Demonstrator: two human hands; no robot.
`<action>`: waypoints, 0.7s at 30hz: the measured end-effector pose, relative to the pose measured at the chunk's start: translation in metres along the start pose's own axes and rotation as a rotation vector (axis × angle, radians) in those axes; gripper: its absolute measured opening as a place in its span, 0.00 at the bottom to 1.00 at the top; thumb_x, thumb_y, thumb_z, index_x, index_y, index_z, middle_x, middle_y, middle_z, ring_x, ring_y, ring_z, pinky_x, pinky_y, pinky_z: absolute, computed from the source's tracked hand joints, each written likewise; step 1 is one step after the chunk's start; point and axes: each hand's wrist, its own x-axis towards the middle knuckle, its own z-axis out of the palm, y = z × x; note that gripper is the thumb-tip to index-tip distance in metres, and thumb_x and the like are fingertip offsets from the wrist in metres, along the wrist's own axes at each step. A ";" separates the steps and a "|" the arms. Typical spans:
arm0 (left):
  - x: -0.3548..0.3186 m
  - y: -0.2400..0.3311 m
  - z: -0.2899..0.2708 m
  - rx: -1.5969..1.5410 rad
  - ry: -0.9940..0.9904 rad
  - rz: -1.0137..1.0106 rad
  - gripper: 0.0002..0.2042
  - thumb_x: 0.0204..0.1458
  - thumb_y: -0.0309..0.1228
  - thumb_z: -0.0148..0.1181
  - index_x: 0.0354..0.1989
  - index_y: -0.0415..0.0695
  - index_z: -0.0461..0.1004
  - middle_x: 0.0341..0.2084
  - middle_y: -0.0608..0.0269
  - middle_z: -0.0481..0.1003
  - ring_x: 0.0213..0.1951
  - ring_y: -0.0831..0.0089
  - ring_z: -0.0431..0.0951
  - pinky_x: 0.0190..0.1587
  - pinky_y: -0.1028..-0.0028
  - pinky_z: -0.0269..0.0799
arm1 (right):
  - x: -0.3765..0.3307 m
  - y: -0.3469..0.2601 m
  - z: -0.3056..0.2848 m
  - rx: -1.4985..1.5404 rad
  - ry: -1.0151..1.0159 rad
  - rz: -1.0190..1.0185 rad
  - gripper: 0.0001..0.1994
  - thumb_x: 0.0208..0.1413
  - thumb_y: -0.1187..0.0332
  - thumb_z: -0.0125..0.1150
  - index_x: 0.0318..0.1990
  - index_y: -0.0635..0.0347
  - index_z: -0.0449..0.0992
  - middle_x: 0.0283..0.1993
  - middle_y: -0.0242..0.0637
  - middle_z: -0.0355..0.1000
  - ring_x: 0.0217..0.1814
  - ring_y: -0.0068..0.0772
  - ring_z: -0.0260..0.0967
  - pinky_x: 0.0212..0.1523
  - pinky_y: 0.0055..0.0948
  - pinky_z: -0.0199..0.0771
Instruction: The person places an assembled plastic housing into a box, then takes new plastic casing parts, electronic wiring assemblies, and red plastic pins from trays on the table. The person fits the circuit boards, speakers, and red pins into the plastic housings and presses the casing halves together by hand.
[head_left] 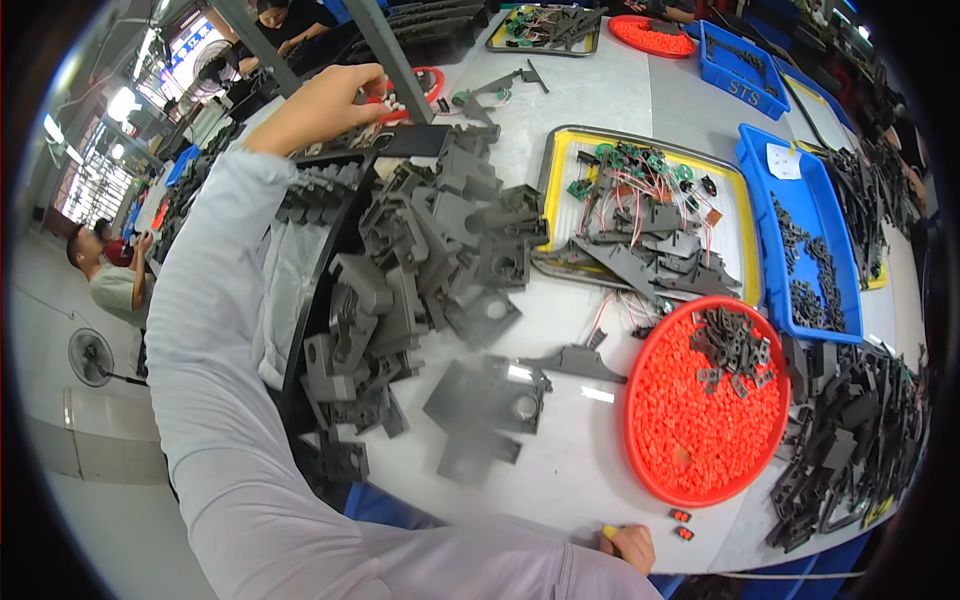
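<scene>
My left hand (325, 105) reaches to the far left, beside a grey metal post (392, 60). Its thumb and fingers are apart over the edge of a small red tray (432, 85) with white bits in it, and I see nothing between them. Down at the table's near edge, my right hand (632, 547) is closed with fingers curled; a yellow spot shows at its thumb, and what it holds is hidden. Two small black parts with red inserts (682, 525) lie just right of it. Dark grey plastic housings (400, 290) are heaped beneath my left arm.
A round red tray (632, 420) holds orange-red pieces and small black parts. Behind it sits a yellow-edged tray (750, 230) of wired circuit boards and grey brackets. Blue bins (855, 290) and black parts (840, 450) line the right. Other people (115, 280) are farther off.
</scene>
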 end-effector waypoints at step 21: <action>-0.289 0.236 0.154 -0.491 0.208 -0.382 0.27 0.38 0.35 0.68 0.46 0.37 0.65 0.42 0.50 0.69 0.42 0.55 0.70 0.43 0.65 0.68 | 0.030 -0.027 -0.029 -0.017 -0.430 -0.029 0.10 0.38 0.78 0.61 0.32 0.63 0.74 0.29 0.39 0.70 0.31 0.41 0.66 0.35 0.34 0.64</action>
